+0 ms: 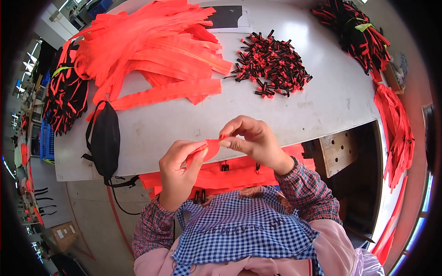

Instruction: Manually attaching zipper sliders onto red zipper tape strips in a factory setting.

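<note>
Over the table's near edge, my left hand (178, 168) is closed, pinching one end of a bright red-orange zipper strip (212, 149) between thumb and fingers. The strip's end bends up toward my right hand (251, 141), which is closed too. Its thumb and forefinger grip a small red piece at the strip's tip that looks like a zipper slider, mostly covered by the fingers. Below both hands, more red zipper strips (207, 178) lie across my lap, with small black pulls (224, 166) on them.
A large heap of red zipper strips (147, 46) covers the table's (322, 108) far left. Right of it is a pile of black-and-red sliders with pulls (274, 64). Black-and-red bundles (66, 92) hang at both sides. A black pouch (105, 138) hangs over the left front edge.
</note>
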`<action>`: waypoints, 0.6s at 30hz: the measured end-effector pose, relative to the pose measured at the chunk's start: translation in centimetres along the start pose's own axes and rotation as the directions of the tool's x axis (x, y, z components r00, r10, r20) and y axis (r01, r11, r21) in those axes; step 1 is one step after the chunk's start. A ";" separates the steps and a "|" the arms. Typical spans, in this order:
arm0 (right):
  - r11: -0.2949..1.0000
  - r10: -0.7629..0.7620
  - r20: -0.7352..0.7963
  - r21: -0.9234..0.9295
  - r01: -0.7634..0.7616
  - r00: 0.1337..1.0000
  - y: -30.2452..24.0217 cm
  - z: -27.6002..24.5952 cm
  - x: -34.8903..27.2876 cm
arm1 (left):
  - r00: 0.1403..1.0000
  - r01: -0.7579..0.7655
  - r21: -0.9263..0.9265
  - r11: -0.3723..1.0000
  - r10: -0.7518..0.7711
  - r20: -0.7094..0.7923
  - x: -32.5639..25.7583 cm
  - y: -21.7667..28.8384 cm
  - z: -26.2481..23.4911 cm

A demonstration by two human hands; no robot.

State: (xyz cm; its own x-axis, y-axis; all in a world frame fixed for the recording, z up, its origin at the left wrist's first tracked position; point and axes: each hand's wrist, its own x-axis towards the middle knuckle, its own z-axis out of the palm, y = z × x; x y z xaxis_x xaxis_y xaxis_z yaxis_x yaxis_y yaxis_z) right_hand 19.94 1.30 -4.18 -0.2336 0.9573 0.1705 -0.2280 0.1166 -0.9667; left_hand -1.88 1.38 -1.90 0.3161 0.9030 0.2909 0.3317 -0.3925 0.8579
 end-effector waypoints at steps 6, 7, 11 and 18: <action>0.816 -0.262 0.022 -0.529 0.233 0.965 -2.1 2.5 -1.3 | 1.000 -0.024 -0.017 1.000 0.024 0.016 -0.8 0.9 0.6; 0.784 -0.278 -0.007 -0.580 0.223 0.961 -2.2 2.7 -1.4 | 0.999 -0.032 -0.005 0.999 0.032 0.017 -0.9 1.1 0.6; 0.719 -0.340 0.039 -0.633 0.286 0.940 -2.3 2.5 -1.7 | 0.999 -0.045 0.015 0.999 0.045 0.021 -1.1 1.1 0.6; 0.629 -0.414 0.134 -0.673 0.390 0.900 -2.0 2.4 -2.0 | 0.998 -0.045 0.019 0.999 0.044 0.049 -1.1 1.0 0.5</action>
State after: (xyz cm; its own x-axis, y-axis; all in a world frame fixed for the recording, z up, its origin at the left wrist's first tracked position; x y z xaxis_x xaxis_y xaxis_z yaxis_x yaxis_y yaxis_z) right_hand 18.57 -1.54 -2.11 -0.2424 0.7779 0.5797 0.4014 0.6244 -0.6700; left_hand -1.48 -0.06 -1.57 0.3735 0.8751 0.3077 0.3341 -0.4363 0.8355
